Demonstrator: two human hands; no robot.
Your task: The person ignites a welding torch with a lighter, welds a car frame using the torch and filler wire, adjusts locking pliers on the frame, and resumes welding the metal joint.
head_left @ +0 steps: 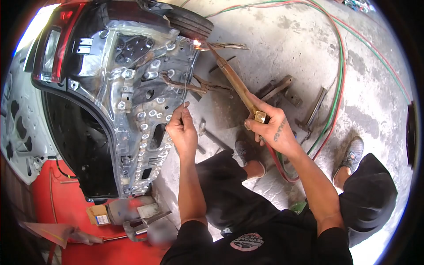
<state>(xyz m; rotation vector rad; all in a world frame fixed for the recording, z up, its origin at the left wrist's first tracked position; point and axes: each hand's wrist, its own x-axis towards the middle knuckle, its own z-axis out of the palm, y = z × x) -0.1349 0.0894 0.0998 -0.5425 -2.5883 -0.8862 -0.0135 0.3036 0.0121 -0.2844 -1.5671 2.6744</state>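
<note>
My right hand (pixel 274 128) is wrapped around the brass handle of a gas welding torch (pixel 237 81). The torch slants up and left, and a small bright flame (pixel 197 43) glows by its tip at the edge of the bare-metal car body panel (pixel 132 88). Pinched in my left hand (pixel 182 132) is a thin filler rod (pixel 189 77), which runs up along the panel edge towards the flame. Rusty locking pliers (pixel 183 84) grip the panel edge above my left hand. A second rusty clamp-like tool (pixel 227 46) sits beside the flame.
Red and green hoses (pixel 341 66) loop over the concrete floor on the right. A tire (pixel 187 23) is near the flame. A hammer (pixel 311 110) and other metal tools lie by my feet. A red surface (pixel 88 247) holds a small box (pixel 98 215) at lower left.
</note>
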